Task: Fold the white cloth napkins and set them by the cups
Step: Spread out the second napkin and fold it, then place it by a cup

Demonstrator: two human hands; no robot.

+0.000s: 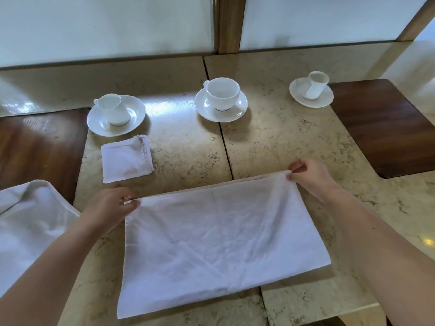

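Note:
A white cloth napkin (219, 241) lies spread on the marble table (282, 142) in front of me, folded into a wide rectangle. My left hand (110, 205) pinches its far left corner, and my right hand (310, 175) pinches its far right corner, lifted slightly off the table. A small folded napkin (126, 158) lies just below the left cup and saucer (115, 114). A second cup on a saucer (221, 98) stands at the centre, a third cup on a saucer (312, 89) at the far right. Another unfolded white napkin (30, 222) lies at the left edge.
Dark wooden panels sit at the left (40, 147) and the right (383, 128) of the marble top. A seam (223, 147) runs down the table's middle. A pale wall with a wooden post (228, 24) closes off the far side.

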